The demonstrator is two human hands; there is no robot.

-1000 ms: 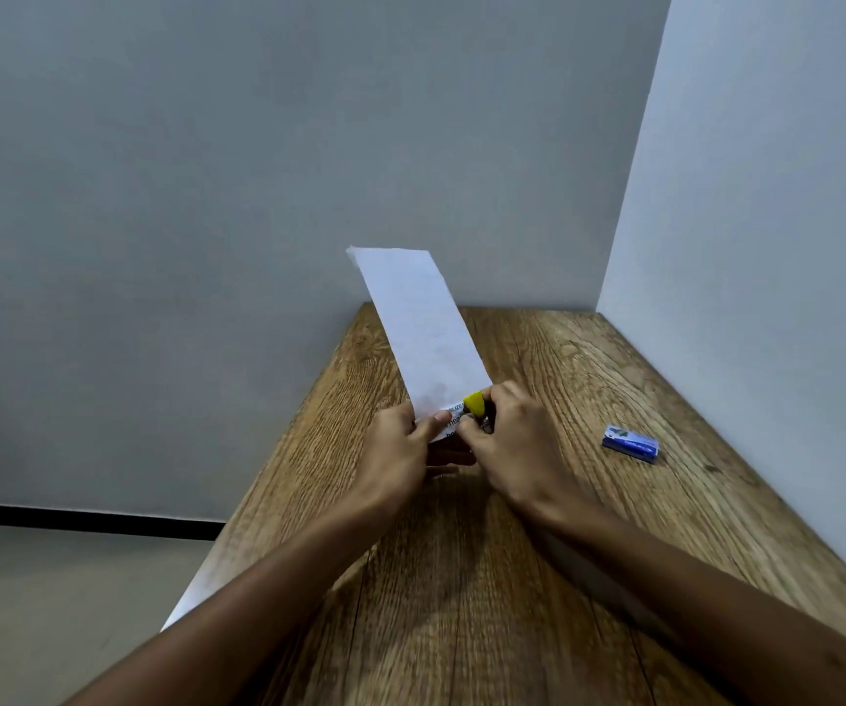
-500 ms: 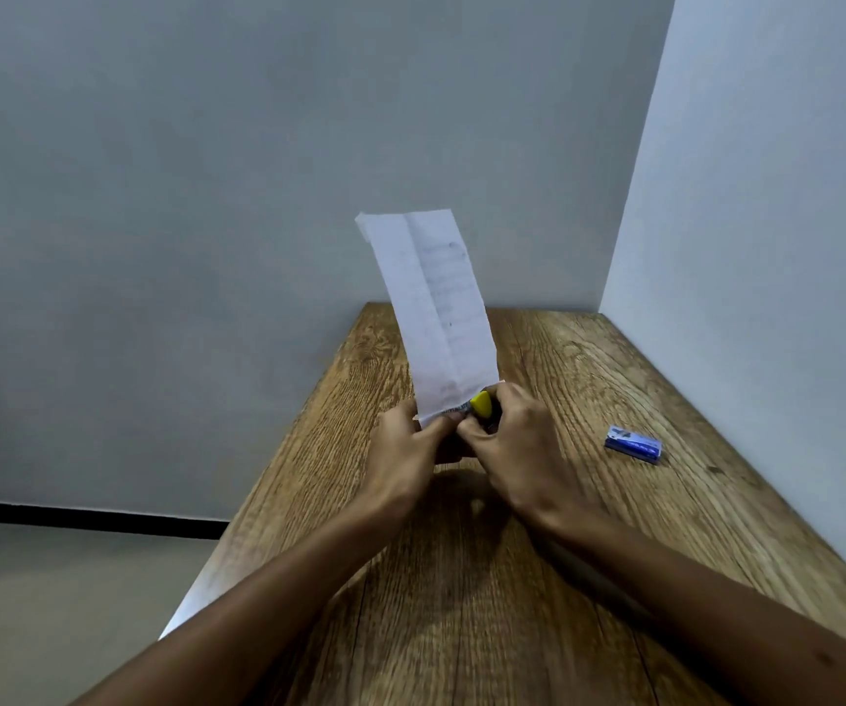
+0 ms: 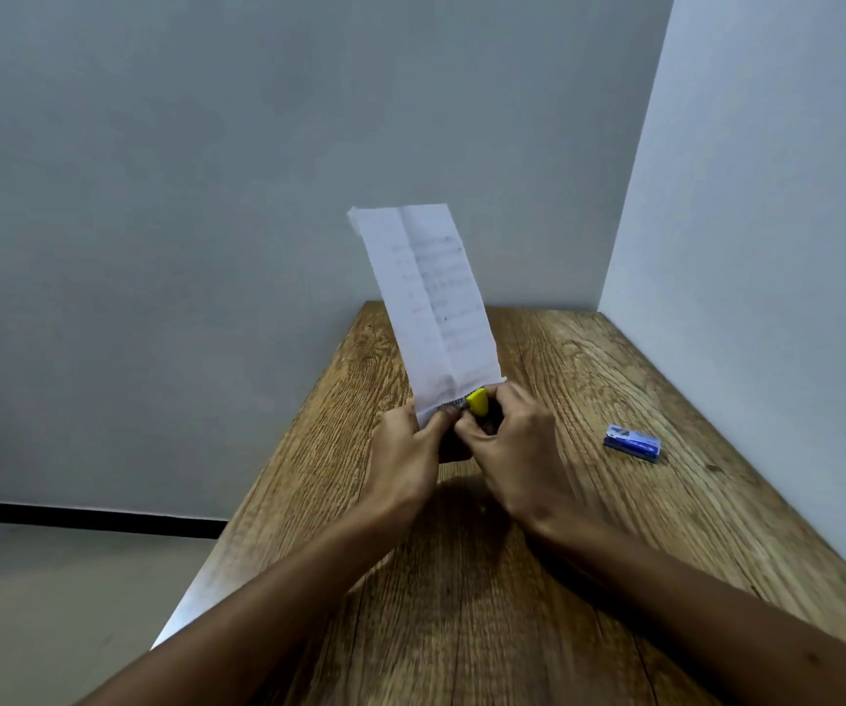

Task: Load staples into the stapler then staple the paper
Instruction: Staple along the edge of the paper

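A long folded white paper (image 3: 428,303) with faint handwriting stands almost upright above the wooden table (image 3: 461,629). My left hand (image 3: 403,453) pinches its lower left corner. My right hand (image 3: 517,445) grips a small stapler with a yellow tip (image 3: 478,401), which sits at the paper's bottom edge. Most of the stapler's body is hidden by my fingers. Both hands meet just above the middle of the table.
A small blue staple box (image 3: 633,442) lies on the table to the right of my hands. Grey walls close the table at the back and along the right side. The table's left edge drops to the floor (image 3: 54,603).
The paper has swung up from a backward lean to nearly upright, showing its written side. My hands have stayed together at its bottom edge.
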